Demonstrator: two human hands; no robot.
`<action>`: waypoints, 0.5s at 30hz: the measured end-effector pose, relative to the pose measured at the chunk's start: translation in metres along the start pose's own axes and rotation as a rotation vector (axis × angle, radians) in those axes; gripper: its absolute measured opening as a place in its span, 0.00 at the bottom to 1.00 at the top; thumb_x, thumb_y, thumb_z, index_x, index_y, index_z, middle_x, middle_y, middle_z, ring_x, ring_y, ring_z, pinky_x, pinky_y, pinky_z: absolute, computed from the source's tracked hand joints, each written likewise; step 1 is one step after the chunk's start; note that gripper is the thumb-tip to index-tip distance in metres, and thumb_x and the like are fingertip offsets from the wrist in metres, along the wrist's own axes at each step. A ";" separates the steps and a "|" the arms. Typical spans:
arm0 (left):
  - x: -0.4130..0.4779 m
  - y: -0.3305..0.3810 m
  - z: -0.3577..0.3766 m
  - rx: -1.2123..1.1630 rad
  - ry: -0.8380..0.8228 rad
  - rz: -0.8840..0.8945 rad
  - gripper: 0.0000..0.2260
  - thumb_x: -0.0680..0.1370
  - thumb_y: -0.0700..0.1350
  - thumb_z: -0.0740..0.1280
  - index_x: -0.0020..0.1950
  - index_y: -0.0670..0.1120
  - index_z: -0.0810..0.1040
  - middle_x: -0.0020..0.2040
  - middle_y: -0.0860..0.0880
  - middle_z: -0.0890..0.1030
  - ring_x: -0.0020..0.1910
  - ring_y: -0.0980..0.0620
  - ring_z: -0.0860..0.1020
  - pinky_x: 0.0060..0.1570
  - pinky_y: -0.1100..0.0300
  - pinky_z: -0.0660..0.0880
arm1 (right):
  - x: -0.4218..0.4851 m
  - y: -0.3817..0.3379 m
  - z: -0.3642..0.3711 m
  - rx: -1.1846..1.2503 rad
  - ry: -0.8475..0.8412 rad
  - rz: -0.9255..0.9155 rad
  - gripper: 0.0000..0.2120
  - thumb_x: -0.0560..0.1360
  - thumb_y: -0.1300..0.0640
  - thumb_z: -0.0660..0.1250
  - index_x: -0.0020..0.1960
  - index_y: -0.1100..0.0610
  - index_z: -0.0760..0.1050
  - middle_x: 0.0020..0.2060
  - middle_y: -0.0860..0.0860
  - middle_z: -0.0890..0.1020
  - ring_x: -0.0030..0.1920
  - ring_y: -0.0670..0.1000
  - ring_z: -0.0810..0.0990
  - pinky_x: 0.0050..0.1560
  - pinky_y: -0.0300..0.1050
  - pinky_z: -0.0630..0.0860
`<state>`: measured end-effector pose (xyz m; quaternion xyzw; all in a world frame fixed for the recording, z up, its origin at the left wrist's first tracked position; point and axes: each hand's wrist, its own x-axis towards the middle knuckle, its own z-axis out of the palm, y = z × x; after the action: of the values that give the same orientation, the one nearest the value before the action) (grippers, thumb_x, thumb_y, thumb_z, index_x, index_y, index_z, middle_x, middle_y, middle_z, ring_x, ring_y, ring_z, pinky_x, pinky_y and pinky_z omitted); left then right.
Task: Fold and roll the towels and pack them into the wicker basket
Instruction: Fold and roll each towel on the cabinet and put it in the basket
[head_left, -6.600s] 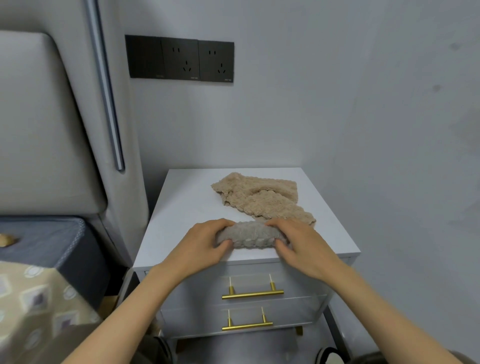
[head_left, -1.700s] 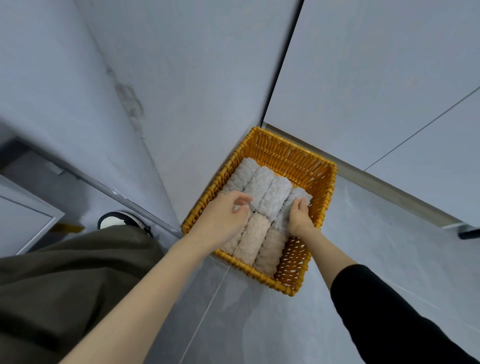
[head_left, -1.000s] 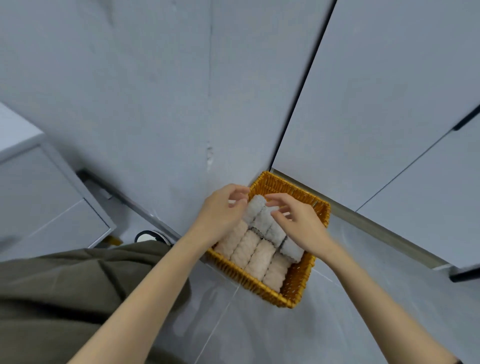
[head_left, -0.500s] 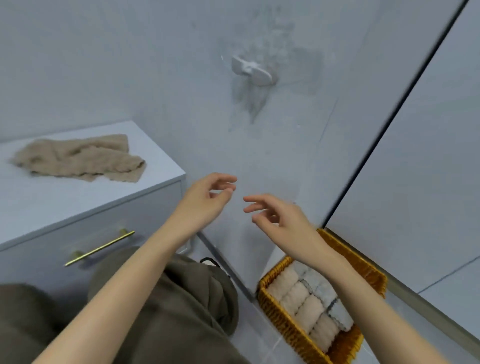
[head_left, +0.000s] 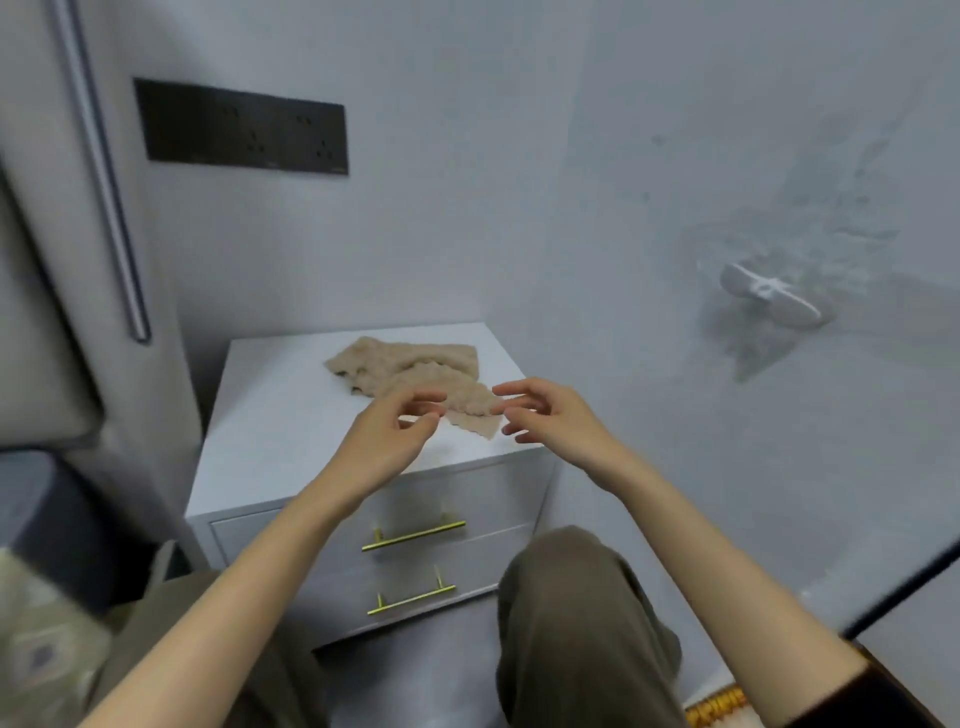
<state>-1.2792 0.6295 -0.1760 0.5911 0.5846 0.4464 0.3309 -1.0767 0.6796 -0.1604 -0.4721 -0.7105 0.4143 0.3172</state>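
A crumpled beige towel (head_left: 405, 371) lies unfolded toward the back right of the white nightstand top (head_left: 275, 415). My left hand (head_left: 387, 439) hovers over the nightstand's front edge with curled, parted fingers and holds nothing. My right hand (head_left: 550, 415) hangs just right of the towel's near corner, fingers spread and empty. Only a sliver of the wicker basket's rim (head_left: 719, 706) shows at the bottom right; its rolled towels are out of sight.
The nightstand has two drawers with gold handles (head_left: 413, 535). A padded headboard (head_left: 47, 260) and bed stand to the left, a black socket panel (head_left: 241, 130) is on the wall, and a white wall hook (head_left: 769, 293) is at right. My knees (head_left: 566, 582) are below.
My view has swung from the basket on the floor up to the nightstand. Both hands left the rolled towels in the basket and now hover empty near the beige towel.
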 end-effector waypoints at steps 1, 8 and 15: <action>0.002 -0.008 -0.007 0.009 0.016 -0.012 0.11 0.78 0.43 0.63 0.55 0.57 0.77 0.53 0.56 0.81 0.51 0.57 0.79 0.49 0.63 0.74 | 0.013 0.002 0.007 0.033 -0.020 0.021 0.10 0.77 0.61 0.64 0.57 0.51 0.76 0.52 0.52 0.83 0.46 0.50 0.82 0.52 0.45 0.79; 0.025 -0.055 -0.022 0.206 0.045 -0.043 0.12 0.80 0.44 0.62 0.62 0.51 0.76 0.58 0.54 0.79 0.54 0.58 0.76 0.49 0.70 0.69 | 0.073 0.035 0.048 -0.342 -0.022 0.015 0.11 0.77 0.58 0.62 0.57 0.55 0.78 0.51 0.48 0.80 0.53 0.49 0.78 0.55 0.43 0.75; 0.066 -0.082 -0.011 0.449 -0.017 0.005 0.16 0.80 0.45 0.60 0.67 0.48 0.73 0.67 0.50 0.74 0.66 0.50 0.71 0.62 0.62 0.65 | 0.104 0.083 0.066 -0.681 0.061 -0.185 0.08 0.78 0.57 0.60 0.51 0.54 0.78 0.49 0.49 0.78 0.51 0.50 0.73 0.48 0.45 0.72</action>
<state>-1.3268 0.7009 -0.2379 0.6552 0.6650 0.3009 0.1949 -1.1348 0.7751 -0.2580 -0.4968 -0.8377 0.1088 0.1989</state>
